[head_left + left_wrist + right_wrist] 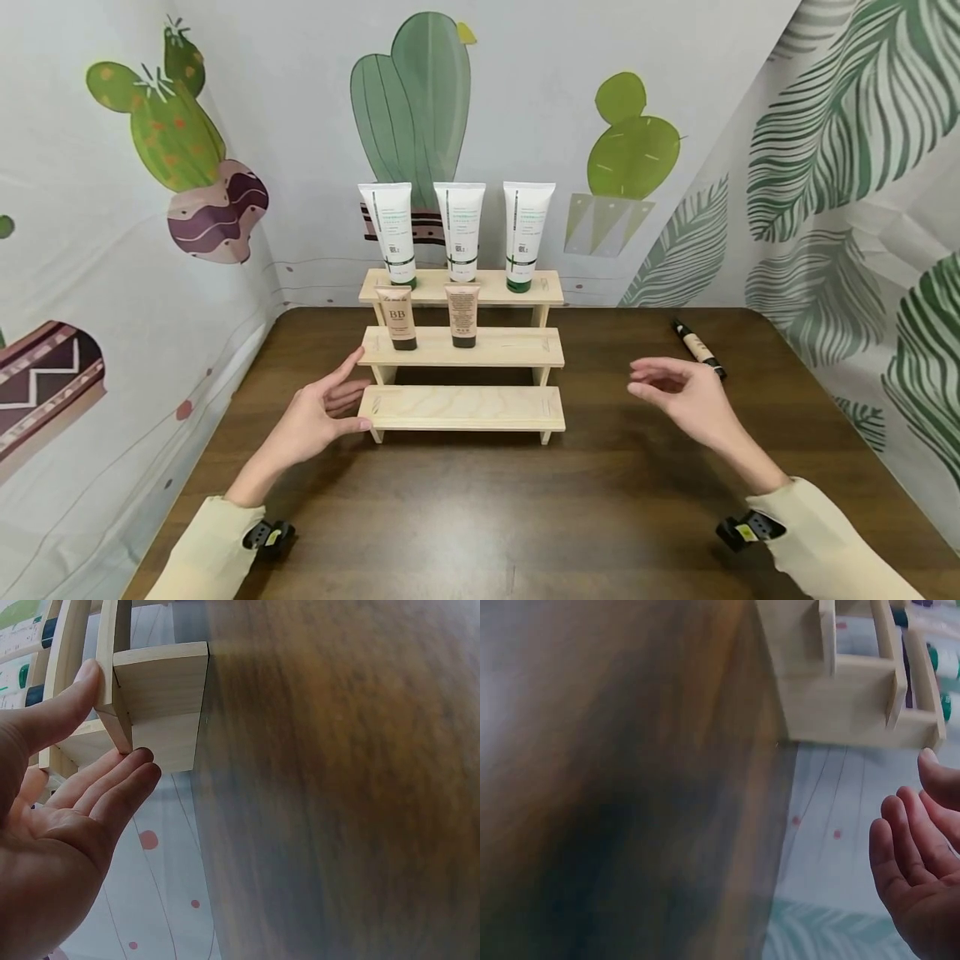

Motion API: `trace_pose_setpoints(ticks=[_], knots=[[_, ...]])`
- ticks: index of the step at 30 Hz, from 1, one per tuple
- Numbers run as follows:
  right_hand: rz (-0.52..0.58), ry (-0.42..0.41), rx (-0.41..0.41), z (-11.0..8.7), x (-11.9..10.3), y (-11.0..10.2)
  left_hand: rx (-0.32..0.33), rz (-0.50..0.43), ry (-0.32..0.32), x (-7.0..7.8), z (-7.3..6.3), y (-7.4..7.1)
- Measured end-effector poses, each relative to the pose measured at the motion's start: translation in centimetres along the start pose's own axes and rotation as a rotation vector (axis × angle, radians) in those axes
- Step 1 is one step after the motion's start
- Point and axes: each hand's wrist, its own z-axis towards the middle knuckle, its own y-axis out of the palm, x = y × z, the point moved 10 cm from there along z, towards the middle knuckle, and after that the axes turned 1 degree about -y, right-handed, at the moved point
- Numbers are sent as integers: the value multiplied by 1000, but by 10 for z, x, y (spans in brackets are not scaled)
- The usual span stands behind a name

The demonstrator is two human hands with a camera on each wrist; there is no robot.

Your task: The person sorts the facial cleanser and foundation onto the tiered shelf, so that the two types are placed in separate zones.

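A three-step wooden display rack stands on the table. My left hand is at its left end, fingers extended along the side and thumb against the front corner of the lowest step. In the left wrist view, the thumb lies at the edge of that step. Three white squeeze tubes with green caps stand on the top step. Two beige BB cream tubes stand on the middle step, at its left and centre. To the right of the rack, my right hand hovers with loosely bent fingers, holding nothing.
A black and beige marker-like stick lies on the dark wooden table, beyond my right hand. A cloth printed with cacti and leaves hangs behind the table and at its sides.
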Motion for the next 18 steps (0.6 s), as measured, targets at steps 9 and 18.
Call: trace_pose_setpoints(ticks=[9,18], knots=[[-57,26,-16,-25,28,-25,3,-4,4,0,-1,0],[-215,24,-81,-28,55,-56,3,13,14,1,1,0]])
